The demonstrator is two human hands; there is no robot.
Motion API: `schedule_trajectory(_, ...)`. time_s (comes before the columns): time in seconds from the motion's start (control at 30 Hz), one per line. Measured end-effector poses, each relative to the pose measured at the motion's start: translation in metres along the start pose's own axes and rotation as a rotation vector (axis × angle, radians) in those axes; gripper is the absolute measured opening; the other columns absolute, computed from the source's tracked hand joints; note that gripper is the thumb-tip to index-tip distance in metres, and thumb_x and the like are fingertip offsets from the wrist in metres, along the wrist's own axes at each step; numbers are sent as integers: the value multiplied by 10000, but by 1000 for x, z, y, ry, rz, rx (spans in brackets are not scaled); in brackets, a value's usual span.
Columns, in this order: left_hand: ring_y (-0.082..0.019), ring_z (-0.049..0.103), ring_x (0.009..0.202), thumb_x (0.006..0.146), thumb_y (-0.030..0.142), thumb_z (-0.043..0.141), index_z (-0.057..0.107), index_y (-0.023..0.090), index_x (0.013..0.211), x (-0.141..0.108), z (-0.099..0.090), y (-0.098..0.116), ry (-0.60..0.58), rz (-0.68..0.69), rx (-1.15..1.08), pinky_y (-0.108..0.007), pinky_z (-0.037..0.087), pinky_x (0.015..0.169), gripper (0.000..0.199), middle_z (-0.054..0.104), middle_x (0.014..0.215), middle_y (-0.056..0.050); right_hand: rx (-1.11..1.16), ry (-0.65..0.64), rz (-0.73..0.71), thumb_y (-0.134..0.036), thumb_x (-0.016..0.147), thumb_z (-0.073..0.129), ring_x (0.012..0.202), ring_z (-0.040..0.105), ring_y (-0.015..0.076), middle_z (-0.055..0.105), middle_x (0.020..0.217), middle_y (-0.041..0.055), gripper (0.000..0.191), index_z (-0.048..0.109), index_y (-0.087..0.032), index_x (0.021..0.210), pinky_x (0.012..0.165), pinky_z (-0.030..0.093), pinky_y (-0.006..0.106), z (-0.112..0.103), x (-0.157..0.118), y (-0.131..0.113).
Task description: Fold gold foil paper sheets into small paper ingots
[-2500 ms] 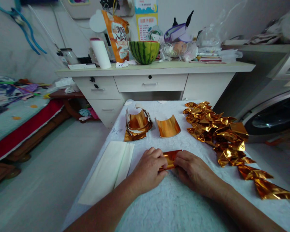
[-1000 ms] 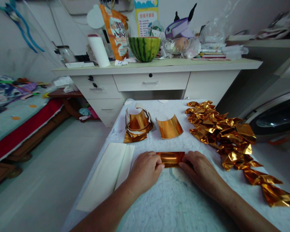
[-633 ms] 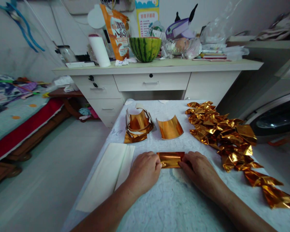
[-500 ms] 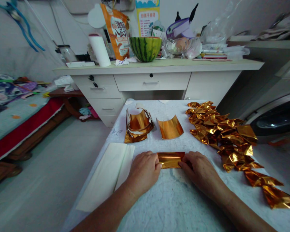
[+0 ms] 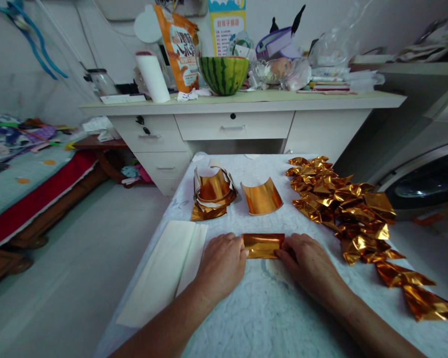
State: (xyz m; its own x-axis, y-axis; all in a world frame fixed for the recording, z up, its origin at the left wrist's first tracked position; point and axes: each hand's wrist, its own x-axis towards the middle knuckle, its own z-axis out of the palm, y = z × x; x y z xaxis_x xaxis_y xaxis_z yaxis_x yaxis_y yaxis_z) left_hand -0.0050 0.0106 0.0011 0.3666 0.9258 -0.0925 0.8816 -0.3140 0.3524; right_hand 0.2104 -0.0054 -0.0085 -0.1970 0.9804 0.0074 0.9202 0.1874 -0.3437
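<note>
Foil strip lies before 1 counter, on 1 table. The counter bears 1 watermelon half, 1 clear bowl and 1 jar, contents unclear. Left hand and right hand pinch its 2 ends, fingers closed.

Left hand, right hand level, fingers curled, forearms angled inward.

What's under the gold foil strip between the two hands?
Pale cloth shows in front of and beyond the gold foil strip, between left hand and right hand. Whatever lies directly beneath is covered and cannot be seen.
</note>
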Motion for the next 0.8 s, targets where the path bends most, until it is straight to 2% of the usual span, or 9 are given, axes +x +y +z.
schedule_trajectory(0.23, -195, 590, 831, 890, 235, 464, 573, 190, 745, 0, -1, 0, 4, -8, -47, -312, 401, 772, 187, 633, 826, -41, -18, -4, 8, -261, 905, 556, 760, 589, 224, 653, 768, 59, 186, 636, -187, 754, 708, 414, 335, -4, 0, -6)
schedule_trajectory(0.57, -143, 539, 705, 766, 199, 563, 512, 194, 696, 3, -7, -3, -7, -46, -266, -251, 340, 626, 87, 576, 703, 23, -32, -17, 17, -268, 912, 557, 763, 588, 221, 655, 789, 60, 179, 638, -185, 775, 721, 411, 336, -2, -1, -5)
schedule_trajectory(0.8, -143, 550, 706, 801, 247, 570, 566, 195, 738, 3, -10, -3, -16, -59, -326, -247, 339, 627, 82, 576, 679, 34, -27, 12, -3, -274, 901, 562, 746, 578, 216, 654, 768, 58, 181, 638, -189, 760, 700, 390, 330, -1, -1, -3)
